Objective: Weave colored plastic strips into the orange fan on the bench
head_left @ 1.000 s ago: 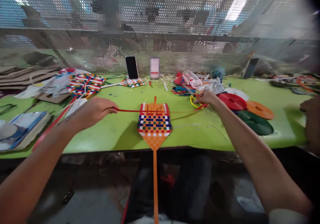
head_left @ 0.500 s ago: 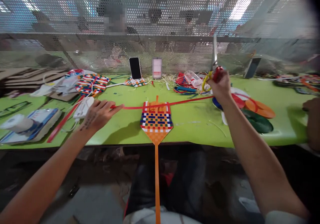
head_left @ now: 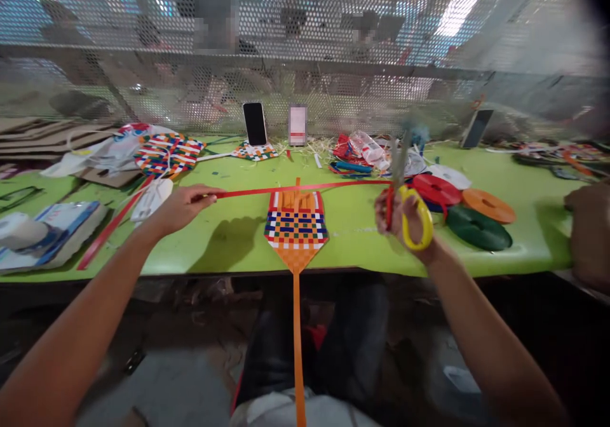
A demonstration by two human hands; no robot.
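A half-woven fan point(head_left: 296, 229) of orange, blue, red and white strips lies at the near edge of the green table point(head_left: 352, 223); its long orange handle strip point(head_left: 298, 344) hangs down toward my lap. A red strip point(head_left: 305, 189) runs taut across its top. My left hand point(head_left: 183, 203) pinches the strip's left end. My right hand point(head_left: 405, 218) grips yellow-and-red-handled scissors point(head_left: 408, 208), blades pointing up at the strip's right end.
Red, orange and green strip rolls point(head_left: 464, 214) lie right of my hand. Finished woven fans point(head_left: 164, 154), two phones point(head_left: 255, 124), a plastic bottle and scraps sit along a perforated metal screen. A book point(head_left: 50, 230) lies far left. Another person's hand point(head_left: 588, 230) rests at the right edge.
My right hand picked the scissors up from the pile at the back, raised them, then brought them down to the strip's right end. My left hand kept hold of the strip.
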